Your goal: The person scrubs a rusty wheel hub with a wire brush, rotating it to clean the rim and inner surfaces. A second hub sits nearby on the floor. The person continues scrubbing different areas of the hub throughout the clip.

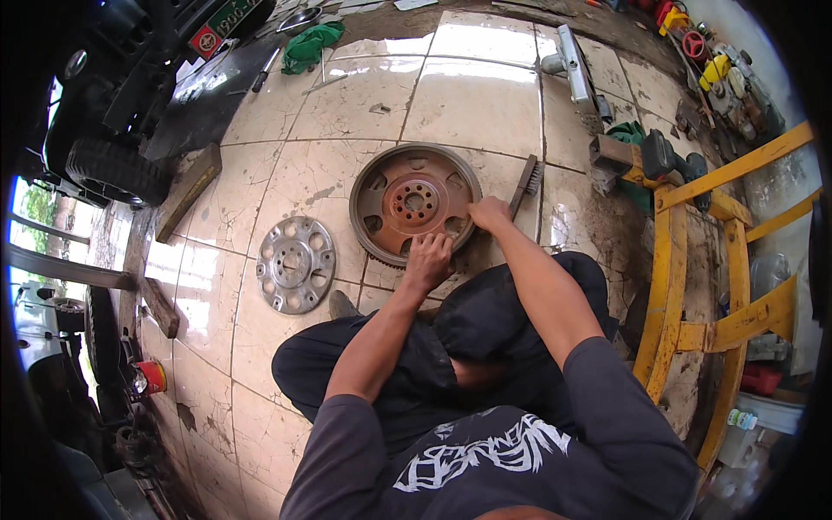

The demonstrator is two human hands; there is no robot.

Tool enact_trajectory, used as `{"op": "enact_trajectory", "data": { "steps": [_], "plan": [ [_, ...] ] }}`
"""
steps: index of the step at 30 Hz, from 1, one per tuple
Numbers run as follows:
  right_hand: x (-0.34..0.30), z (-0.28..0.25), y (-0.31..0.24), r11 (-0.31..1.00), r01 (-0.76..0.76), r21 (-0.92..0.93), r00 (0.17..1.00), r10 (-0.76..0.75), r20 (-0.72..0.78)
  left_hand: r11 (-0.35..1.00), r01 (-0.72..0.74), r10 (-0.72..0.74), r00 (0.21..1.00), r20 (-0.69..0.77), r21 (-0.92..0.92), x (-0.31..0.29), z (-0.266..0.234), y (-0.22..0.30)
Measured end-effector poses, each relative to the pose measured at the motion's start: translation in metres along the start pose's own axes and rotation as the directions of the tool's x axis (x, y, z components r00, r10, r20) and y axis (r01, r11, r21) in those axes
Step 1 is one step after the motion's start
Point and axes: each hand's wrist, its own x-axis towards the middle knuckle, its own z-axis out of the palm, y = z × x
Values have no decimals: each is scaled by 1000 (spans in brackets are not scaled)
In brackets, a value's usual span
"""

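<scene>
A rusty brown flywheel with a toothed edge lies on the tiled floor in front of my crossed legs. My left hand curls its fingers over the near rim. At the right rim my right hand is closed, its fingertips mostly hidden from view. Just beyond that hand lies a wire brush, its lower end close to the wrist. A bare silver metal disc with large round holes rests to the left of the flywheel, apart from it.
A yellow metal frame stands close on my right, with a dark power tool by its top. Wooden blocks lie at the left near a vehicle tyre. Farther off are a green cloth and a metal part.
</scene>
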Motion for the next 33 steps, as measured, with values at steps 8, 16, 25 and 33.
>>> {"op": "enact_trajectory", "data": {
  "steps": [8, 16, 25, 33],
  "plan": [
    [10, -7, 10, 936, 295, -194, 955, -294, 35, 994, -72, 61, 990, -126, -87, -9, -52, -16],
    [-97, -97, -65, 826, 482, -292, 844, -527, -98, 985, -55, -26, 889, -457, -163, -14, -153, -23],
    [-112, -104, -198, 760, 586, -281, 672, -650, -355, 811, 361, -568, 673, -473, -460, -9, -208, -84],
    [-101, -5, -281, 626, 626, 465, 778, -460, -428, 818, 372, -575, 565, -592, -439, -19, -220, -146]
  ]
}}
